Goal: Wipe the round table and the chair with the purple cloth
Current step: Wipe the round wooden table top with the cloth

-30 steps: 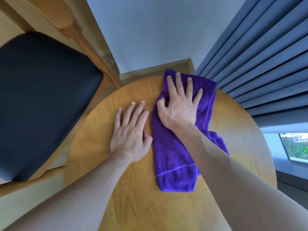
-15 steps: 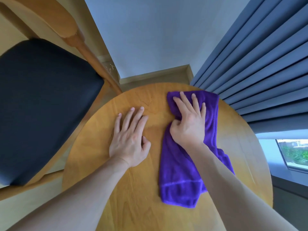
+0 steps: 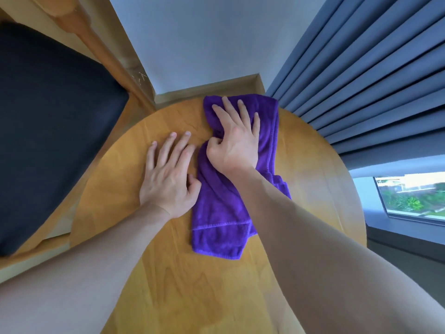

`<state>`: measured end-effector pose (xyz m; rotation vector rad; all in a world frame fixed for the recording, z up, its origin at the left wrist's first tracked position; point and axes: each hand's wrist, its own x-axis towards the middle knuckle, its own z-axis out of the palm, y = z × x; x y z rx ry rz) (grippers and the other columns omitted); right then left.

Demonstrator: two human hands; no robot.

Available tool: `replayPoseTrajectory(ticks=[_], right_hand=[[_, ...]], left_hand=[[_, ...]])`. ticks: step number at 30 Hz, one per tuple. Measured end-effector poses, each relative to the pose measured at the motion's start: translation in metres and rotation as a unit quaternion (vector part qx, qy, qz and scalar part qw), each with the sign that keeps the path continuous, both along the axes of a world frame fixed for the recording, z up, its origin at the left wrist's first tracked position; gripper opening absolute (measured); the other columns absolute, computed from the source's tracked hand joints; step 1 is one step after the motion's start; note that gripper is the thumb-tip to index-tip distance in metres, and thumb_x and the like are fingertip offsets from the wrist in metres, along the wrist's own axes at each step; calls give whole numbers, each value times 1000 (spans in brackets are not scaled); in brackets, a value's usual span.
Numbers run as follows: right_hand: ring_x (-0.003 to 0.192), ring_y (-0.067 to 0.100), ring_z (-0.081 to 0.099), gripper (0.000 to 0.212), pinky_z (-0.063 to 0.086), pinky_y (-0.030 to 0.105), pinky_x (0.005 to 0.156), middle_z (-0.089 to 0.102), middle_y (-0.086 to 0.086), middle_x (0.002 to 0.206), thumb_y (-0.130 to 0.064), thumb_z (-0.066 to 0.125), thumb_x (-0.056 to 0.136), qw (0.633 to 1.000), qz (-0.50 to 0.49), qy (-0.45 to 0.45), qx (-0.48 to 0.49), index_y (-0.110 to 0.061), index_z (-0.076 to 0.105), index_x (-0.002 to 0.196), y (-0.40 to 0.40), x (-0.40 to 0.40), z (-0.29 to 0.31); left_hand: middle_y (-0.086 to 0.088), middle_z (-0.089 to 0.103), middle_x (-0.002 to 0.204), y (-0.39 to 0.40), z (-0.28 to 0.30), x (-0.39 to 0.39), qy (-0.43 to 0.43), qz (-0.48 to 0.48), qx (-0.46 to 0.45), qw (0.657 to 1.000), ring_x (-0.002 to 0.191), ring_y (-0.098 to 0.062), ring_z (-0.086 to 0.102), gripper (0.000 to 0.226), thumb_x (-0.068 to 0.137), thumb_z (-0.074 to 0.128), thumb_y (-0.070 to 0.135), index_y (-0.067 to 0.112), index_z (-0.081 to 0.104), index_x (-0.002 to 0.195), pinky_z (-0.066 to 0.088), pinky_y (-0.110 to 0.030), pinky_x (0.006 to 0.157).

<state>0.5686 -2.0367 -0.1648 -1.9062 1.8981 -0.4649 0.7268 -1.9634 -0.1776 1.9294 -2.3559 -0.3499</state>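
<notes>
- Head view: the purple cloth (image 3: 224,208) lies on the round table (image 3: 320,189), reaching its far edge.
- The right hand (image 3: 237,143) presses on the cloth's far part, thumb pinching a fold.
- The left hand (image 3: 168,179) rests flat and spread on the wood, thumb touching the cloth's left edge.

Operator body: two bare forearms and two bare hands, head-camera view.

Left hand (image 3: 168,186) and right hand (image 3: 237,145) are both uncovered: no gloves, rings, watches, bands or straps appear on any visible part. Both forearms are bare from the wrist to the lower frame edge; no sleeve, cuff or fabric edge shows on either arm. Fingernails are short and unpainted where they can be seen. The left arm enters from the lower left corner, the right arm from the lower right corner. No markings or tattoos are visible. Wide-angle distortion broadens both forearms toward the frame edge.
</notes>
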Motion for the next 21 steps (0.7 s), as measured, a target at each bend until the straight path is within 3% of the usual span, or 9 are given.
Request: replayPoseTrajectory(ticks=[11,15,18,21], right_hand=[[156,22,16,72,1,50,127,34,-5,164,-22,50,79,999,-32,19,-10,-25,48,151,18,12,-4],[157,23,13,76,1,52,127,31,-7,166,-28,40,78,996,88,23,-1,-26,43,154,65,-2,-9],[156,22,19,79,7,54,126,35,-9,164,-26,42,72,984,177,32,-6,-26,48,151,57,-38,-8],[154,23,26,75,13,57,124,42,-7,160,-16,47,71,996,87,24,-16,-23,56,145,20,-49,-7]], left_hand=[[0,29,169,2,0,1,19,-3,6,1000,158,-25,19,68,82,39,33,18,43,148,14,-58,127],[0,28,170,2,1,0,25,-3,5,1000,159,-24,19,69,82,38,30,15,42,150,14,-57,128],[-3,29,170,2,2,-2,40,12,1,999,159,-22,20,71,82,40,29,12,43,151,13,-55,128],[-5,29,170,3,1,-3,44,13,-2,999,159,-22,20,72,83,40,30,11,43,152,13,-55,128]])
